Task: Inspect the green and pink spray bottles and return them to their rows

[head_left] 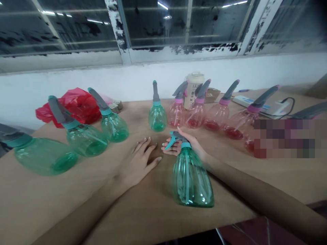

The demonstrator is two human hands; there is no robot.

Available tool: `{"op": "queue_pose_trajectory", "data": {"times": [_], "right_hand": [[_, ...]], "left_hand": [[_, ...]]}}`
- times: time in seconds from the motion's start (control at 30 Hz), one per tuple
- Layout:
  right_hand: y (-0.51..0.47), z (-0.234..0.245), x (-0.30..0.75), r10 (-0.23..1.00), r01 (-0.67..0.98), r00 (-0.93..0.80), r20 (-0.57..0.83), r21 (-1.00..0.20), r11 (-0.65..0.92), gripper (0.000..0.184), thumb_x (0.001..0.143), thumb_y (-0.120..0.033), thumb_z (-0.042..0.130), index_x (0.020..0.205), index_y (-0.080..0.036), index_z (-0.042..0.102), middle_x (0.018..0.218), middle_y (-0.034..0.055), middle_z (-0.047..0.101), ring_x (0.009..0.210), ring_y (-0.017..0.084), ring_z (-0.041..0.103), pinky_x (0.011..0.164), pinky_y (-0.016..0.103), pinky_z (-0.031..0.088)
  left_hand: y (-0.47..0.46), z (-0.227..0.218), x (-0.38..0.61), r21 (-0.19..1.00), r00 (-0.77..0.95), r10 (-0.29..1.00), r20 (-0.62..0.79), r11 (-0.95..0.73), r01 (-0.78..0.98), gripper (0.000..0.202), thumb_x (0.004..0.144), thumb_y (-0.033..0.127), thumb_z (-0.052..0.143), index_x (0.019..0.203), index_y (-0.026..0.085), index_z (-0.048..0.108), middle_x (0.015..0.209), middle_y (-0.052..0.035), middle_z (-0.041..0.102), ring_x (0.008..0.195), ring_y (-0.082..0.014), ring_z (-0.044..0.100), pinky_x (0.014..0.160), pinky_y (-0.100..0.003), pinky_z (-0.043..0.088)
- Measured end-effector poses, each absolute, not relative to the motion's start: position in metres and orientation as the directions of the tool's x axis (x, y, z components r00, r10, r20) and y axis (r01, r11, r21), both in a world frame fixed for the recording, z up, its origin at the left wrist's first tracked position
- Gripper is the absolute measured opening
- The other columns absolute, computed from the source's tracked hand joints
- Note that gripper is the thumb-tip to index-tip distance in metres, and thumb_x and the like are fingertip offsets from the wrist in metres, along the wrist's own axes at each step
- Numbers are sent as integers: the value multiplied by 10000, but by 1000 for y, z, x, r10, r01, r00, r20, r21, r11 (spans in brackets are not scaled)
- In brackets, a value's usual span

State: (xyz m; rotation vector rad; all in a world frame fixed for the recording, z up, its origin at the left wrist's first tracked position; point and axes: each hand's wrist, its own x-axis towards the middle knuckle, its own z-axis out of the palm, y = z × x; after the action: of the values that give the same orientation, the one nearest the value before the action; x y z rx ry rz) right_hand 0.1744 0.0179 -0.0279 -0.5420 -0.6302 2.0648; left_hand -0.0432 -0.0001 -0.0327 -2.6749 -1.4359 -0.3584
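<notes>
My right hand [184,145] is closed round the grey-and-teal trigger head of a green spray bottle [191,180], which stands on the wooden table [143,211] near its front edge. My left hand [139,160] lies flat on the table just left of that bottle, fingers stretched out and holding nothing. Behind my hands stands another green spray bottle [157,114].
Three more green spray bottles [89,137] line the left side, and several pink spray bottles [218,114] line the right. A red plastic bag [74,105] lies at the back left. A white cup [194,89] and a power strip [258,103] with cable sit by the wall.
</notes>
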Motion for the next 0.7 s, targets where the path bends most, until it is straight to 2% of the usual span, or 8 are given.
{"op": "queue_pose_trajectory", "data": {"times": [0.2, 0.37, 0.5, 0.6, 0.7], "right_hand": [[21, -32, 177, 826, -617, -550, -126, -605, -503, 424, 895, -476, 437, 918, -102, 636, 828, 122, 698, 901, 234, 669, 919, 423, 476], [21, -29, 177, 822, -599, -548, -154, -614, -514, 382, 882, -457, 473, 931, -111, 629, 810, 108, 694, 860, 223, 672, 897, 413, 486], [19, -28, 176, 848, -617, -501, -174, -615, -491, 282, 851, -400, 536, 875, -134, 628, 759, 67, 674, 743, 197, 665, 806, 391, 523], [13, -28, 175, 889, -617, -415, -191, -659, -430, 146, 778, -299, 627, 756, -155, 619, 664, 9, 628, 611, 147, 623, 654, 309, 531], [5, -23, 173, 892, -563, -418, -171, -723, -402, 194, 752, -326, 650, 686, -147, 621, 620, 13, 609, 594, 137, 606, 589, 260, 501]], "left_hand": [[0, -33, -43, 27, 538, 801, 261, -563, 826, 552, 930, 538, 359, 1302, 149, 486, 1462, -150, 362, 1333, -294, 339, 1088, -477, 276], [-1, -33, -43, 31, 539, 801, 261, -565, 824, 552, 929, 536, 367, 1315, 157, 476, 1467, -144, 357, 1340, -291, 330, 1093, -474, 268], [-1, -32, -43, 40, 529, 812, 247, -554, 831, 553, 926, 535, 377, 1315, 156, 482, 1469, -144, 355, 1342, -292, 328, 1095, -469, 268], [-1, -32, -43, 44, 527, 814, 242, -552, 833, 553, 926, 534, 377, 1326, 164, 472, 1467, -139, 359, 1343, -290, 330, 1097, -471, 264], [0, -33, -44, 42, 534, 811, 238, -559, 828, 563, 930, 536, 365, 1336, 158, 461, 1472, -147, 347, 1347, -288, 322, 1100, -467, 257]]}}
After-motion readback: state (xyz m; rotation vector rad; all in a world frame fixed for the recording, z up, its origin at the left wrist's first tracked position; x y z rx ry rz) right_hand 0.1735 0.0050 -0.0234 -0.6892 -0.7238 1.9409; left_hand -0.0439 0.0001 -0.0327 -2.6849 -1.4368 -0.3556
